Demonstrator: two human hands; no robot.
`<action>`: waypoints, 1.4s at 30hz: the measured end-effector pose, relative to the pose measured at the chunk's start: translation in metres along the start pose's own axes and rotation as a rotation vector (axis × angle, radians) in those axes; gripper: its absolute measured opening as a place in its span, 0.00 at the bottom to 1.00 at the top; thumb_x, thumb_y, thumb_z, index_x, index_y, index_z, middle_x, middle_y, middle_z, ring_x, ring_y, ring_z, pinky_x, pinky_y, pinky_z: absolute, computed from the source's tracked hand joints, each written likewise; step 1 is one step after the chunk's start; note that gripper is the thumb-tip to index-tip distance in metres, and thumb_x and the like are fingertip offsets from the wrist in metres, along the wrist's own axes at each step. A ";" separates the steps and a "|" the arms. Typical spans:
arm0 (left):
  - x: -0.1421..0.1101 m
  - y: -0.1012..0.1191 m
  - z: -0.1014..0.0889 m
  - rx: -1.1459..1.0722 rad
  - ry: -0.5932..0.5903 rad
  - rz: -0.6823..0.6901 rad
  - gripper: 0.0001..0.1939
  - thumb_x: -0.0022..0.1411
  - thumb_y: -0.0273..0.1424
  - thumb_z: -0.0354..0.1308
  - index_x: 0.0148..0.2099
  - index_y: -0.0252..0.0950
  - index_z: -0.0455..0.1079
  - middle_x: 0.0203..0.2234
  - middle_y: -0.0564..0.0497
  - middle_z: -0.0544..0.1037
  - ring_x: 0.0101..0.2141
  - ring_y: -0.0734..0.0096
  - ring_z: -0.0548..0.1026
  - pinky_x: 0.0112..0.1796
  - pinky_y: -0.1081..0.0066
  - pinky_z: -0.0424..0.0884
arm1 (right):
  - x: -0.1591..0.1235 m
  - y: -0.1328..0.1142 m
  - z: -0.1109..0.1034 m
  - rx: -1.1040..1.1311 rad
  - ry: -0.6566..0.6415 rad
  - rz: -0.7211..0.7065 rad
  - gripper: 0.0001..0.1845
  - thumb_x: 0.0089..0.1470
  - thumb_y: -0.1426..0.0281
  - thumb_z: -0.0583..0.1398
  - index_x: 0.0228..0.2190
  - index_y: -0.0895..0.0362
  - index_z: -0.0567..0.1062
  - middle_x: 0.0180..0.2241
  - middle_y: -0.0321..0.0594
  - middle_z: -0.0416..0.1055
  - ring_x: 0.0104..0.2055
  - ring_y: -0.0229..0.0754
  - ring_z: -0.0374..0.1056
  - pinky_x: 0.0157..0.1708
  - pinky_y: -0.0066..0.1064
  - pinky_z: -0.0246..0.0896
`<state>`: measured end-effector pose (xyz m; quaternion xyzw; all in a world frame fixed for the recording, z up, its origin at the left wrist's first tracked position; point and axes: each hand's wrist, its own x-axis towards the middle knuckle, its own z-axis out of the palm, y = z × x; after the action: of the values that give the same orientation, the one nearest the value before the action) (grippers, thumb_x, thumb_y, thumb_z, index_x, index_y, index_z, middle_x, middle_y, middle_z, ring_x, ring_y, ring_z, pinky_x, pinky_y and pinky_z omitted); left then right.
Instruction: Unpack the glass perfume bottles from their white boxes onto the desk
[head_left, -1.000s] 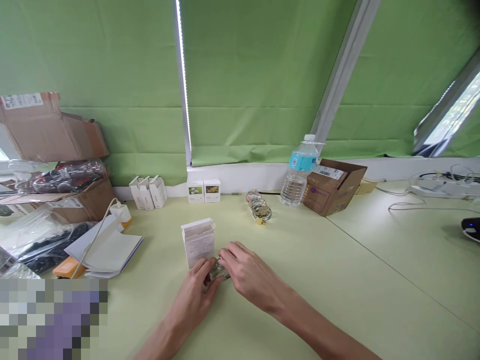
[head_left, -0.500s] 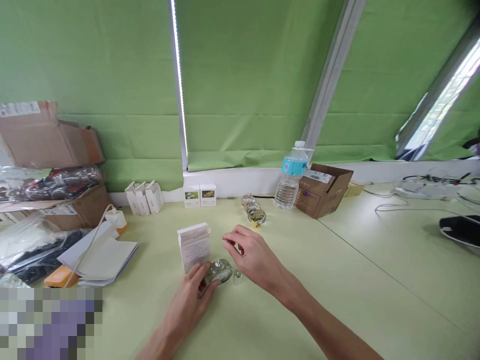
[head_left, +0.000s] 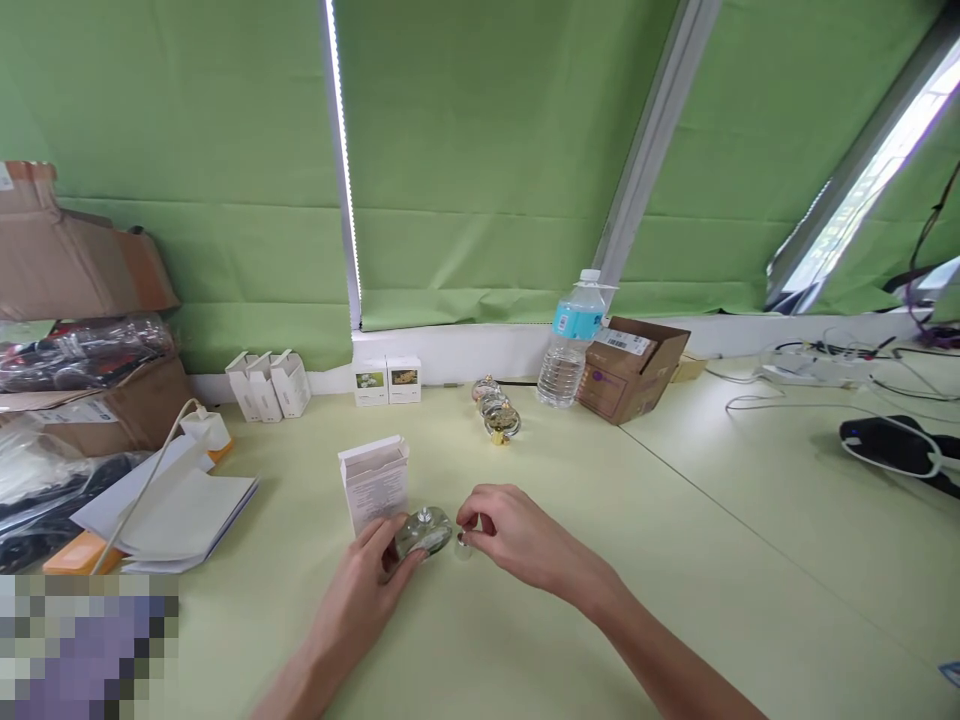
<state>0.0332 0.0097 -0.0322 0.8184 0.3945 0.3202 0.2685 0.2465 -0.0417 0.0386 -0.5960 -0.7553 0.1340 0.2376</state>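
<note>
Your left hand [head_left: 361,572] has its fingers curled against the near side of a squat glass perfume bottle [head_left: 424,533], which sits on the pale green table [head_left: 675,600] just beside the foot of an upright white carton [head_left: 373,485] with open flaps. Your right hand [head_left: 519,536] is to the bottle's right, its fingers bent, with the thumb and forefinger drawn close together over a small clear cap [head_left: 463,548]. You cannot tell whether they grip it, because your fingertips cover its top. The rounded glass body could roll or slide if your left fingers loosen, and it could then knock the carton, which looks light enough to tip. The cap could skid away if pinched off-centre, and it would be hard to spot against this pale surface. Your left fingers hide part of the bottle, so you cannot make out its underside or whether it stands level or tilts. A pixelated patch [head_left: 90,645] at lower left hides whatever lies there, and the labels on the three gold-capped perfume bottles [head_left: 495,415] farther back are too small to read.
</note>
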 end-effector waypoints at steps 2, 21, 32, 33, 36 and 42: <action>0.000 0.000 0.000 -0.011 -0.009 -0.008 0.15 0.63 0.42 0.52 0.48 0.42 0.67 0.29 0.53 0.72 0.28 0.71 0.70 0.27 0.74 0.67 | 0.000 0.002 0.001 0.002 -0.002 0.017 0.06 0.52 0.73 0.59 0.27 0.54 0.77 0.30 0.36 0.72 0.32 0.39 0.67 0.31 0.29 0.58; 0.000 0.000 -0.001 -0.028 -0.028 -0.029 0.15 0.63 0.41 0.51 0.48 0.42 0.67 0.31 0.53 0.72 0.29 0.71 0.70 0.32 0.71 0.67 | 0.002 -0.001 -0.001 0.058 -0.115 0.051 0.06 0.50 0.70 0.59 0.31 0.55 0.76 0.32 0.36 0.72 0.32 0.38 0.64 0.32 0.28 0.55; 0.000 0.000 -0.002 -0.015 -0.031 -0.034 0.16 0.63 0.42 0.51 0.49 0.42 0.66 0.30 0.54 0.71 0.29 0.70 0.69 0.33 0.71 0.67 | 0.001 -0.001 -0.006 0.050 -0.102 0.062 0.17 0.59 0.70 0.50 0.27 0.55 0.77 0.31 0.38 0.74 0.32 0.39 0.66 0.33 0.29 0.55; 0.001 0.000 -0.002 -0.017 -0.032 -0.036 0.16 0.63 0.43 0.51 0.50 0.42 0.66 0.30 0.53 0.71 0.30 0.70 0.69 0.33 0.71 0.67 | 0.002 0.001 -0.005 0.041 -0.096 0.061 0.19 0.60 0.70 0.49 0.26 0.55 0.76 0.31 0.38 0.74 0.32 0.39 0.67 0.33 0.29 0.55; 0.001 0.000 -0.002 -0.033 -0.036 -0.044 0.16 0.63 0.43 0.51 0.50 0.42 0.66 0.32 0.53 0.72 0.30 0.70 0.70 0.32 0.71 0.68 | 0.005 0.006 -0.002 0.012 -0.072 0.093 0.18 0.60 0.70 0.49 0.28 0.55 0.77 0.32 0.40 0.75 0.33 0.41 0.69 0.33 0.30 0.56; 0.000 0.000 -0.002 -0.036 -0.015 -0.050 0.16 0.63 0.43 0.52 0.49 0.42 0.67 0.33 0.53 0.73 0.30 0.71 0.71 0.34 0.71 0.68 | 0.005 0.011 -0.004 0.023 -0.034 0.138 0.17 0.60 0.69 0.49 0.36 0.54 0.78 0.38 0.41 0.76 0.39 0.43 0.70 0.37 0.31 0.59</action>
<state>0.0316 0.0095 -0.0306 0.8056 0.4070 0.3142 0.2943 0.2573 -0.0341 0.0376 -0.6416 -0.7146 0.1691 0.2216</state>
